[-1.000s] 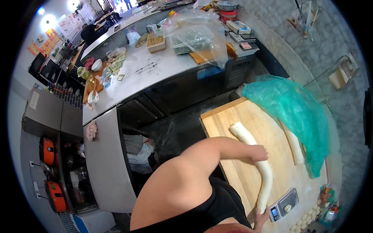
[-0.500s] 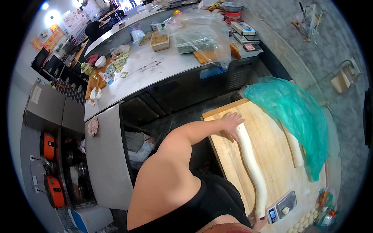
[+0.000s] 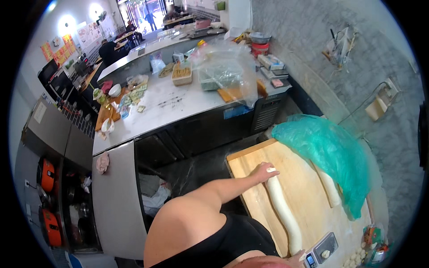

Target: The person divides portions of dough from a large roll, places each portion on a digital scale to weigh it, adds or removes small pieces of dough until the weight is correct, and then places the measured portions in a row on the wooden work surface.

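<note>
My left hand [image 3: 266, 173] is closed round the far end of a long, pale dough roll [image 3: 283, 210] that curves along the wooden board [image 3: 241, 174]. My right hand [image 3: 296, 260], mostly cut off at the lower edge, grips the near end. Just right of it is a digital scale [image 3: 322, 248] with a small dough lump on it. A shorter dough roll [image 3: 330, 192] lies farther right, partly under a green plastic sheet [image 3: 321, 147].
Several small dough pieces [image 3: 356, 257] and packets [image 3: 373, 236] sit at lower right. Beyond the board is a counter [image 3: 165, 111] with bagged containers and bowls. A steel surface [image 3: 116, 192] is at left, a marble wall [image 3: 366, 67] at right. People are in the background.
My left hand moved from the roll's middle to its far end, spread there, then closed round it. The view has tilted up, showing more of the room.
</note>
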### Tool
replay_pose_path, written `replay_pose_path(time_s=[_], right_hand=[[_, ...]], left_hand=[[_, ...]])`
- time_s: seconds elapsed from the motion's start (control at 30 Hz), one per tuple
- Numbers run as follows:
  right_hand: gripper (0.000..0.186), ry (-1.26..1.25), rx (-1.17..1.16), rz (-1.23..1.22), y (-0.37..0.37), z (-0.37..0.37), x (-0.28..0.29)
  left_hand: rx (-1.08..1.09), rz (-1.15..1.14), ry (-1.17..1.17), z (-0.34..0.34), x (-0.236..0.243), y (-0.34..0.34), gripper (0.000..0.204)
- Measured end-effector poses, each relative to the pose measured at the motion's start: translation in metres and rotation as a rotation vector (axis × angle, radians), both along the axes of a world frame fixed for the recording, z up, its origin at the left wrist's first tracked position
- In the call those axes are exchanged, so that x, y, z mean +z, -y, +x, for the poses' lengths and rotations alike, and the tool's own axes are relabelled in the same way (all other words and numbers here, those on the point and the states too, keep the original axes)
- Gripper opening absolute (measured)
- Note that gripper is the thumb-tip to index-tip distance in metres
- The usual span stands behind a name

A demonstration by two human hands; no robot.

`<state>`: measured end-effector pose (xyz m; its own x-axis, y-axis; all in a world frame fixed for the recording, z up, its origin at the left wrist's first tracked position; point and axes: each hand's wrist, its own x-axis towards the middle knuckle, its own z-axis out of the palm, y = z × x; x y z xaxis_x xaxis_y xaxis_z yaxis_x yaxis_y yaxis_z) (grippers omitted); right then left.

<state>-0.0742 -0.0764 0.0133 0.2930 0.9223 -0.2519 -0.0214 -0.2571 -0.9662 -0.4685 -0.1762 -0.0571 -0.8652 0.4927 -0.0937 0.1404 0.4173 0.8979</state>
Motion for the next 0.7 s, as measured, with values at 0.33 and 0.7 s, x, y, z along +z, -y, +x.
replay_pose_path(time_s=[0.33,0.7], right_hand=[[0.065,0.827,0.389,0.539,-0.065,0.143,-0.049],[0.038,0.532,0.406,0.288,-0.018,0.058,0.026]], left_hand=[[0.135,0.892,0.816,-0.050,0.031,-0.001,0.005],[-0.939,0.167,-0.279,0.137,0.096,-0.044,0.076]])
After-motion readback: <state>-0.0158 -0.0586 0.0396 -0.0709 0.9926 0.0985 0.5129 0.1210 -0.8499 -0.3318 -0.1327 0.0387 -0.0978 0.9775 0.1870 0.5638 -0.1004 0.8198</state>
